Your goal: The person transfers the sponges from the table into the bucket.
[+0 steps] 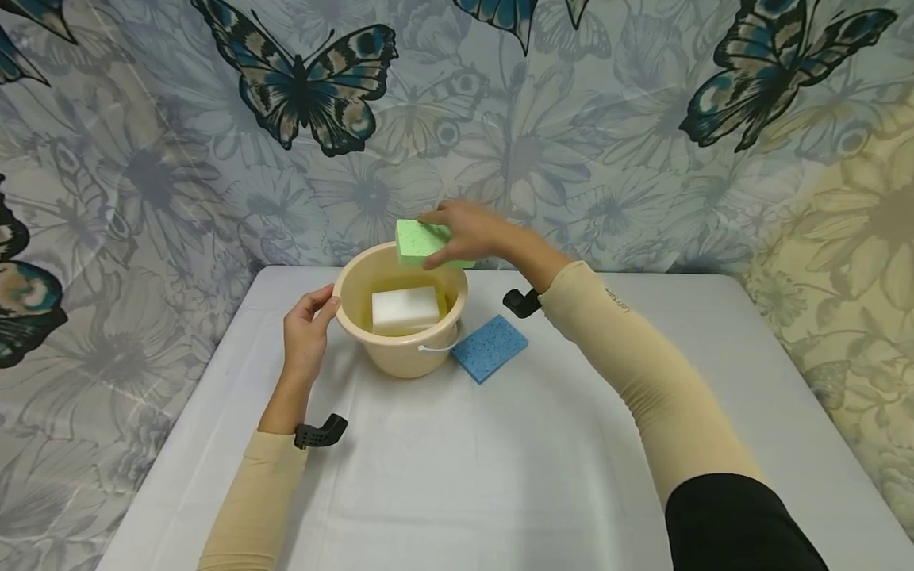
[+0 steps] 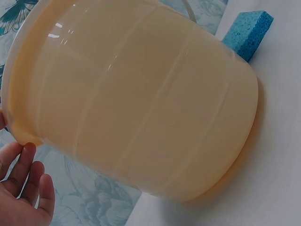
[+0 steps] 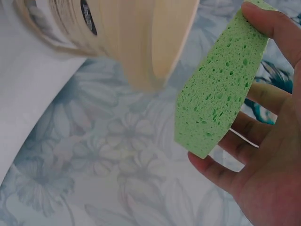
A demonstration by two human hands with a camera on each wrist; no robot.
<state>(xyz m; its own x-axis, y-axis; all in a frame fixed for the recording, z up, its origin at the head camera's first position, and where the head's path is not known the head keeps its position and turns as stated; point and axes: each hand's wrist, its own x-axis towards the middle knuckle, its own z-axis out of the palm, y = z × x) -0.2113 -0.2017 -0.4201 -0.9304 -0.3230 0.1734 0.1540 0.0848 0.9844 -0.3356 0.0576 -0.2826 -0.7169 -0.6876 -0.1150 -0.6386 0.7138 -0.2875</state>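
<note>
A cream bucket (image 1: 400,357) stands upright near the back of the table, with a white sponge (image 1: 403,311) inside it. My left hand (image 1: 309,333) pinches the bucket's rim on its left side; the left wrist view shows the fingertips at the rim (image 2: 28,134). Over the bucket's back right rim, my right hand (image 1: 467,231) holds a green sponge (image 1: 421,240). In the right wrist view the thumb and fingers grip the porous green sponge (image 3: 221,80) by its edges. A blue sponge (image 1: 489,349) lies at the bucket's right foot.
White cloth covers the table (image 1: 457,476). The bucket's thin handle (image 1: 439,347) hangs down on its front right side, close to the blue sponge. Behind the table rises a patterned backdrop (image 1: 500,143) with butterflies and flowers.
</note>
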